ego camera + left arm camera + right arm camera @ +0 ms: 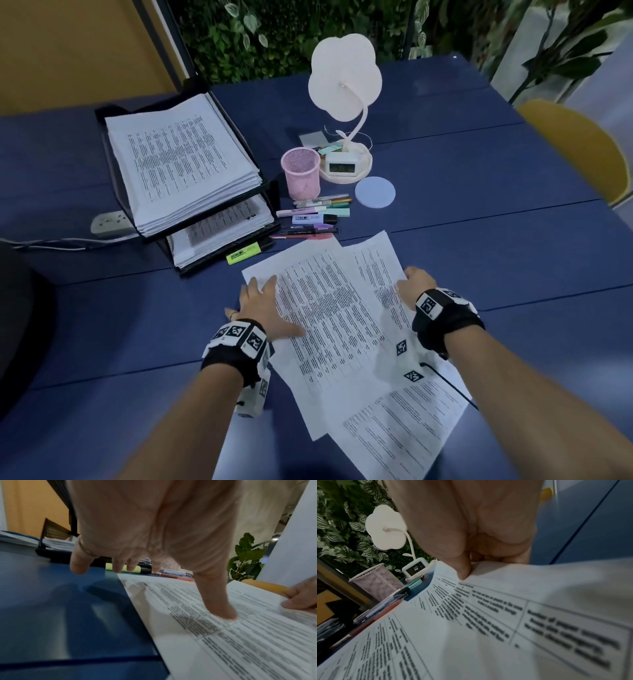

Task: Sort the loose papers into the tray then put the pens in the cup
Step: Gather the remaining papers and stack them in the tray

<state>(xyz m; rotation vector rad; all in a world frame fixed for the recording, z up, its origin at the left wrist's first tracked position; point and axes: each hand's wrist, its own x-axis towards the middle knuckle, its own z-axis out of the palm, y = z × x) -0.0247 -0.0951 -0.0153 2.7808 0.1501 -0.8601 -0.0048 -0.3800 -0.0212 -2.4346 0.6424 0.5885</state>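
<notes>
Head | loose papers [329, 308] between hands | right hand [414, 284] pinching edge

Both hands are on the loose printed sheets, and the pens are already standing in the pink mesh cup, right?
Not quite. The pink mesh cup is empty; the assorted pens and highlighters lie on the blue table beside it, as the head view shows. The left hand and right hand are on the loose printed sheets.
</notes>
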